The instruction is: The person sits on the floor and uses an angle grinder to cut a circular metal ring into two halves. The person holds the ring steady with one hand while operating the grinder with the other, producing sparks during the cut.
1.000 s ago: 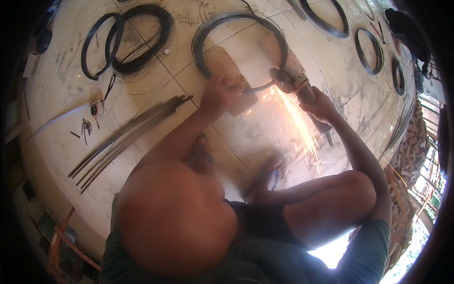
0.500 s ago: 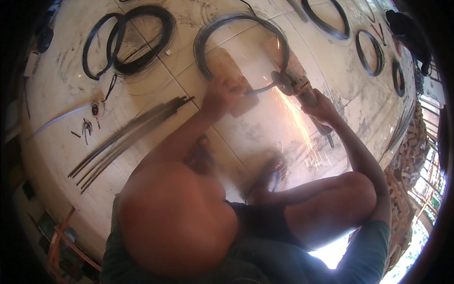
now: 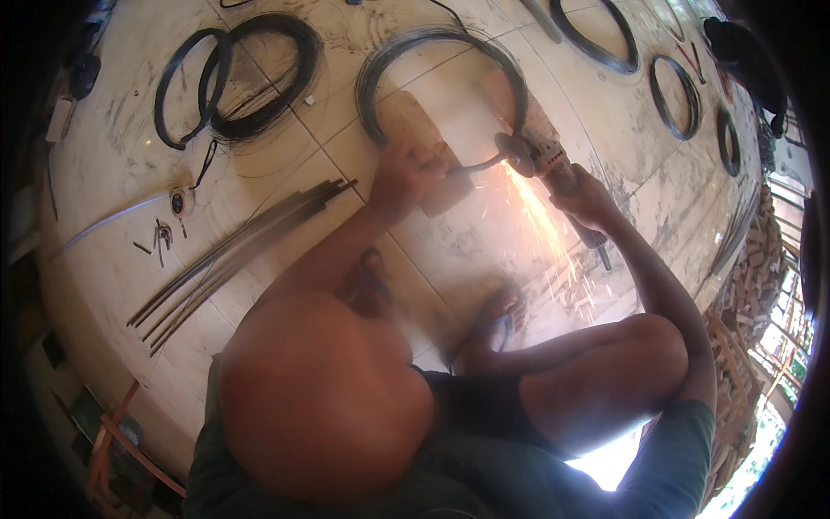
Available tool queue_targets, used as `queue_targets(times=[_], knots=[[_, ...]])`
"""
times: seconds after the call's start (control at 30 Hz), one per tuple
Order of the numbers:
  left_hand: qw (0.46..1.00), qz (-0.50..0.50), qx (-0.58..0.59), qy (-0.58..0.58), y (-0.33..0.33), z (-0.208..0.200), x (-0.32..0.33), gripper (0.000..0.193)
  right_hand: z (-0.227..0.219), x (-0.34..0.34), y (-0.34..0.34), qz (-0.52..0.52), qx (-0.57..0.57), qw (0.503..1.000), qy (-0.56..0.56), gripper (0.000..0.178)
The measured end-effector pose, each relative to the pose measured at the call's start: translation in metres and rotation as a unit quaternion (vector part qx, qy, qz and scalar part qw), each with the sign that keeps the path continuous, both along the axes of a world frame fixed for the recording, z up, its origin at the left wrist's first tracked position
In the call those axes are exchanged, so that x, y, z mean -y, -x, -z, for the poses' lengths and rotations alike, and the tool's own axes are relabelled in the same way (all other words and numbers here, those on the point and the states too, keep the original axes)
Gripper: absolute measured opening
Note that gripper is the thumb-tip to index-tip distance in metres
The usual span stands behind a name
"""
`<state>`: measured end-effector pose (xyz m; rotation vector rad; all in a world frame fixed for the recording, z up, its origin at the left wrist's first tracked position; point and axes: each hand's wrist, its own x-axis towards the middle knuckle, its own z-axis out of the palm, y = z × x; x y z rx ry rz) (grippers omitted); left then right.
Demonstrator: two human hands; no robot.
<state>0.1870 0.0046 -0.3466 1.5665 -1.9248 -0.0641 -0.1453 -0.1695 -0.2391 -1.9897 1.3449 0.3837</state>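
My right hand (image 3: 590,201) is wrapped round the body of an angle grinder (image 3: 562,179). Its disc (image 3: 516,153) meets the wire coil (image 3: 437,36) at the coil's near right side, and orange sparks (image 3: 538,221) spray from there toward my right foot. With closed fingers my left hand (image 3: 408,176) grips the near left part of the same dark coil. Beneath the coil's left side lies a brown wooden block (image 3: 443,197); another block (image 3: 534,117) is under its right side, behind the grinder.
Several straight rods (image 3: 238,259) lie on the tiled floor at left, near small cut pieces (image 3: 162,235) and a tape measure (image 3: 178,202). Further coils (image 3: 309,80) rest at the far left and far right. A wood pile (image 3: 750,268) stands at the right edge.
Both hands hold almost the same positions, with the grinder still against the coil. The spark spray has changed shape and bends a little more to the right at its lower end.
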Motion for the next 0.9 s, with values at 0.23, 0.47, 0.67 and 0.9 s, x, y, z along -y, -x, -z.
queue_targets(times=[0.23,0.47,0.67,0.9], knots=[[1.000,-0.012,0.004,-0.010,0.002,-0.002,0.001,0.025,-0.005,-0.001,-0.007,-0.001,-0.028,1.000,0.013,0.067],[1.000,-0.004,-0.010,0.001,0.005,-0.001,0.001,0.027,0.003,-0.001,0.006,-0.016,-0.013,0.999,0.031,0.074],[1.000,-0.006,0.003,0.001,0.002,0.000,0.001,0.026,0.000,-0.001,-0.005,-0.006,-0.011,1.000,0.026,0.075],[1.000,-0.008,-0.017,0.002,0.005,0.002,0.001,0.027,-0.002,0.000,-0.001,0.005,-0.018,1.000,0.001,0.073]])
